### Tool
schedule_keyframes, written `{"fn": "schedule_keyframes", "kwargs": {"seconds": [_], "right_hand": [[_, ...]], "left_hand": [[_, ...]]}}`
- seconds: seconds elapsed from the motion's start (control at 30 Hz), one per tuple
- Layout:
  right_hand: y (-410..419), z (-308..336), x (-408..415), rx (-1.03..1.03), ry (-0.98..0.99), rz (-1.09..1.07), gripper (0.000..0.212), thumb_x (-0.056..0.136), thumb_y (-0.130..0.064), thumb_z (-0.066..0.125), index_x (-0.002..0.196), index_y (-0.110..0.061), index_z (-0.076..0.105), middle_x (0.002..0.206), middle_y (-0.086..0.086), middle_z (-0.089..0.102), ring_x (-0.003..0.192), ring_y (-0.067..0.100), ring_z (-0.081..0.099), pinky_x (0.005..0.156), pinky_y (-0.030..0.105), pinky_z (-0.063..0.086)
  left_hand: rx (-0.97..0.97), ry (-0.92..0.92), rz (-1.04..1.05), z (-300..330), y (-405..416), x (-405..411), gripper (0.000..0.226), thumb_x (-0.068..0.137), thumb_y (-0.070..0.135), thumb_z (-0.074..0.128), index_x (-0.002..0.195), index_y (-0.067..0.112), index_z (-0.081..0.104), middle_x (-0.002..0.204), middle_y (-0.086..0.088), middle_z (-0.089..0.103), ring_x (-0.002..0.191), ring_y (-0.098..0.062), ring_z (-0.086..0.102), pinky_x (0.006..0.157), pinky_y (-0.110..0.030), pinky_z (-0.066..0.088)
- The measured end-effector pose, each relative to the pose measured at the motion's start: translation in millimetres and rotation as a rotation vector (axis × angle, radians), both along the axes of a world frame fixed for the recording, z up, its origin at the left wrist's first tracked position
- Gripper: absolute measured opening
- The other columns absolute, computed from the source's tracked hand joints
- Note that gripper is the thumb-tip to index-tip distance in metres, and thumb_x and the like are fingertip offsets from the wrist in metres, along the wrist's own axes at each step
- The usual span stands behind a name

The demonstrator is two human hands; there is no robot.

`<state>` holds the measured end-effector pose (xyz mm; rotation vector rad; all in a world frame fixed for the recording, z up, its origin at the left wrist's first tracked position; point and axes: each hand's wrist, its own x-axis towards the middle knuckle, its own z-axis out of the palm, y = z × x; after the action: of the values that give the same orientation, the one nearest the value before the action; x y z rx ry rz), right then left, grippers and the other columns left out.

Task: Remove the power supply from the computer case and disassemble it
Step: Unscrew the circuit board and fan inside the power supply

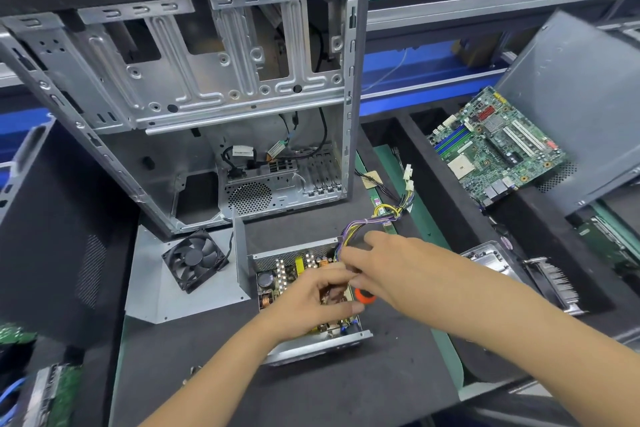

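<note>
Since the supply (pixel 308 291) already lies out of the case (pixel 194 94) on the counter (pixel 346 388), with its lid off and its board bare, the first half of the task looks done and the stripping is well under way. The lid (pixel 194 274) lies flat just left of it, one flap upright, and a fan (pixel 195 259) rests on that, a lead running from it. The case stands open behind, gutted apart from a few cables at the rear.

Both hands are over the open box. The left hand (pixel 308 302) reaches in with curled fingers (pixel 332 282) among the parts; what they pinch I cannot tell. The right hand (pixel 388 267) crosses above it, fingers partly bent, and an orange handle (pixel 363 296), probably a screwdriver, shows beneath it; whether it is gripped is hidden. My guess is that board screws are being worked. Left to do: free the board from its tray and clear the harness (pixel 377 218).

That harness trails from the far corner toward the right, over a green strip, and may drag as the board lifts. A motherboard (pixel 495 146) lies in a tray well to the right, leaning near a grey panel (pixel 585 104). A heatsink (pixel 554 284) sits near the right forearm. A dark tower (pixel 52 236) stands at the left.
</note>
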<state>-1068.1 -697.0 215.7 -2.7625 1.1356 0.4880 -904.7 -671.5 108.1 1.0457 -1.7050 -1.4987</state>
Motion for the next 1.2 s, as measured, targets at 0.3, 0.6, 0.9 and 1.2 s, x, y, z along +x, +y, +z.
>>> {"fn": "schedule_keyframes", "kwargs": {"seconds": [0.3, 0.6, 0.9, 1.2], "right_hand": [[8, 23, 8, 0.142, -0.005, 0.103, 0.029, 0.094, -0.021, 0.054, 0.12, -0.034, 0.049, 0.102, -0.008, 0.03, 0.101, 0.017, 0.042, 0.063, 0.033, 0.041], [13, 22, 29, -0.108, 0.183, -0.097, 0.024, 0.1, -0.024, 0.045, 0.117, -0.011, 0.054, 0.114, 0.012, 0.059, 0.105, 0.03, 0.059, 0.066, 0.033, 0.034], [17, 30, 14, 0.062, 0.127, -0.078, 0.028, 0.101, -0.021, 0.043, 0.127, -0.012, 0.044, 0.117, 0.011, 0.049, 0.104, 0.032, 0.056, 0.066, 0.033, 0.034], [11, 33, 9, 0.165, 0.149, 0.038, 0.04, 0.089, -0.002, 0.052, 0.125, -0.019, 0.051, 0.121, 0.003, 0.034, 0.105, 0.029, 0.039, 0.08, 0.04, 0.048]], "left_hand": [[0.086, 0.002, 0.035, -5, 7, -3, 0.029, 0.082, 0.007, 0.073, 0.069, 0.033, 0.067, 0.066, 0.013, 0.054, 0.064, 0.0, 0.044, 0.068, -0.015, 0.038], [0.088, 0.083, -0.045, -1, -1, -6, 0.037, 0.083, 0.002, 0.072, 0.072, 0.038, 0.072, 0.066, 0.024, 0.058, 0.065, 0.011, 0.05, 0.065, -0.003, 0.036], [0.394, 0.128, 0.112, -15, -15, -16, 0.033, 0.09, 0.004, 0.04, 0.076, 0.019, 0.066, 0.052, 0.01, 0.065, 0.061, -0.009, 0.056, 0.058, -0.021, 0.047], [0.223, 0.23, 0.019, -10, -7, -11, 0.003, 0.072, 0.017, 0.075, 0.075, 0.018, 0.073, 0.07, 0.0, 0.063, 0.072, -0.014, 0.055, 0.067, -0.014, 0.045]]}}
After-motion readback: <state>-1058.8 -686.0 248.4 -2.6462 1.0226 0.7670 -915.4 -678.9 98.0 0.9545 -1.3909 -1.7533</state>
